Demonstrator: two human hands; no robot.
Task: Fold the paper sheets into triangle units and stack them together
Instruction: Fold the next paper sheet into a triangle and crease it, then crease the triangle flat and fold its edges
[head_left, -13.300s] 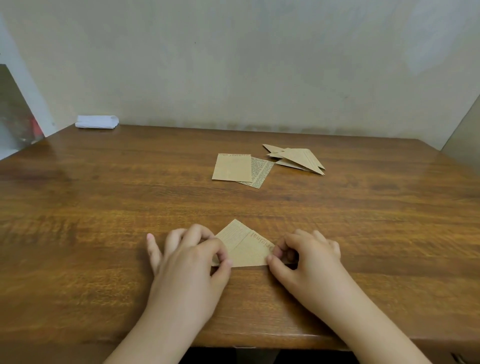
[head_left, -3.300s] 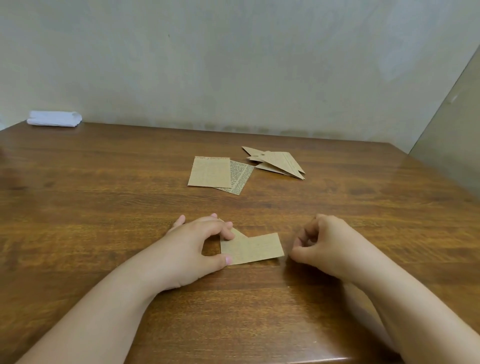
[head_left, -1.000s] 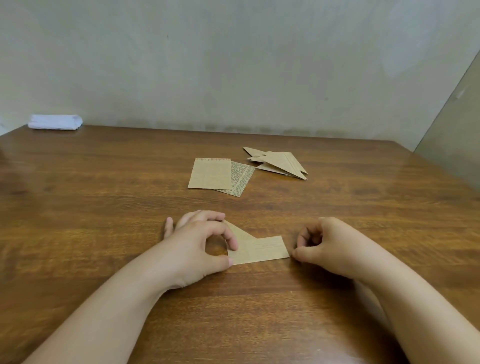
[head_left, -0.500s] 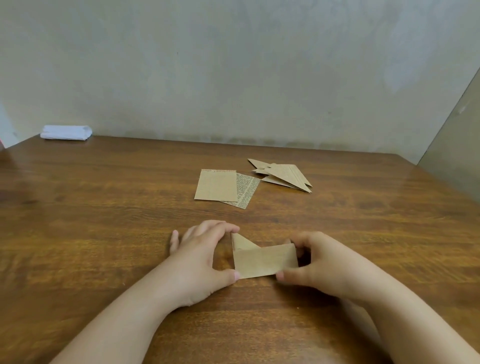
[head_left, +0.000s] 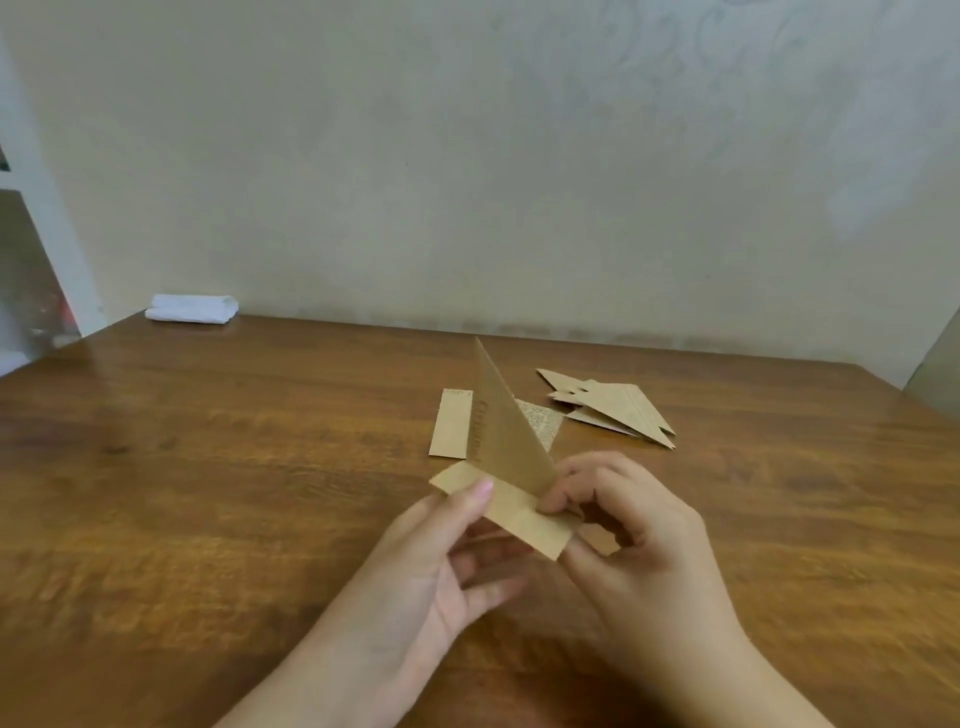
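A partly folded brown paper unit (head_left: 506, 467) is lifted off the wooden table (head_left: 208, 493), one pointed flap standing up and a flat strip below it. My left hand (head_left: 447, 556) pinches the strip's left end with thumb on top. My right hand (head_left: 639, 540) pinches its right end at the base of the flap. Behind it lie flat brown paper sheets (head_left: 451, 431), partly hidden by the raised flap. A stack of finished triangle units (head_left: 618, 408) rests to their right.
A folded white cloth (head_left: 192, 309) lies at the table's far left corner by the wall. The table's left edge runs diagonally at the far left, and a wall panel stands at the far right.
Both hands have lifted the paper from the table. One flap now stands upright, where half a second ago the piece lay flat under my fingers.
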